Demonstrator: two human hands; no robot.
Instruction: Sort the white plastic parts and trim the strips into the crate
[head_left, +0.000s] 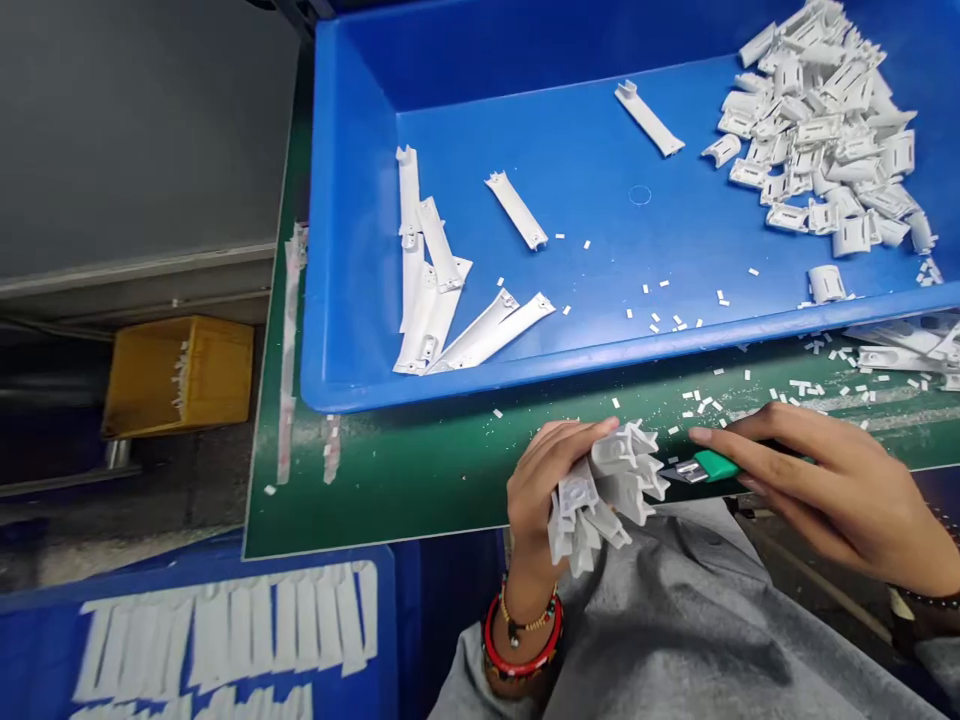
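My left hand [544, 480] is closed around a bundle of white plastic parts [611, 490], held above my lap at the green table's near edge. My right hand [817, 480] grips a green-handled utility knife [709, 466]; its metal blade tip points left and sits right beside the bundle. Red and beaded bracelets circle my left wrist.
A big blue bin [450, 380] on the green table [420, 470] holds long white strips [439, 300] at left and a heap of short white pieces [825, 130] at far right. White trimmings litter bin and table. A blue tray of strips [225, 630] lies lower left, a yellow box [180, 375] beyond.
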